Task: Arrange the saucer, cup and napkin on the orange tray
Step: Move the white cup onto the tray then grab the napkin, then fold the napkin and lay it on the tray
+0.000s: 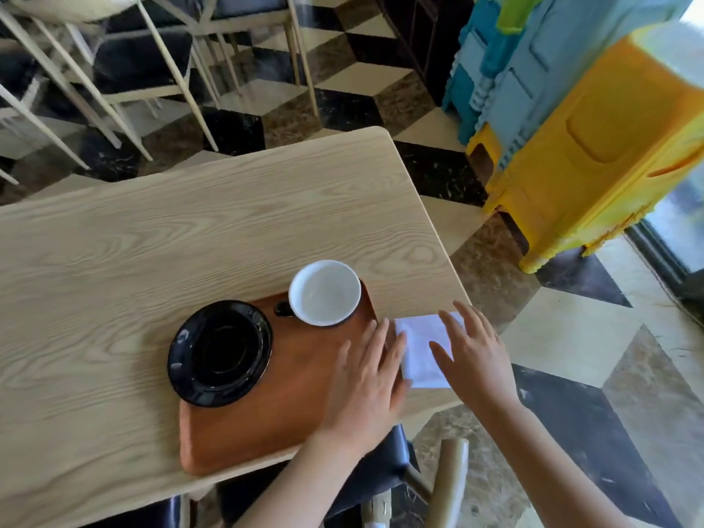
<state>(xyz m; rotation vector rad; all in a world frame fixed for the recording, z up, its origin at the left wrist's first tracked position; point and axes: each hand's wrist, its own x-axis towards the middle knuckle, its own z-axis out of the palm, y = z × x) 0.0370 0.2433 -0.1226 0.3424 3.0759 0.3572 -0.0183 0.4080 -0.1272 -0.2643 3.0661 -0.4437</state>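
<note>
White napkin [423, 346] lies flat on the table [152, 242], just beside the orange tray [289, 394]; black saucer [220, 352] and cup [324, 292] sit on tray; left hand [367, 379] and right hand [472, 348] spread flat, fingers apart, grasping nothing, at napkin's edges.

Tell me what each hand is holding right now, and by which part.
Nothing is clearly gripped. The right hand lies open, fingers spread, over the white napkin. The left hand rests flat at the orange tray edge, fingertips touching the napkin's left edge.
</note>
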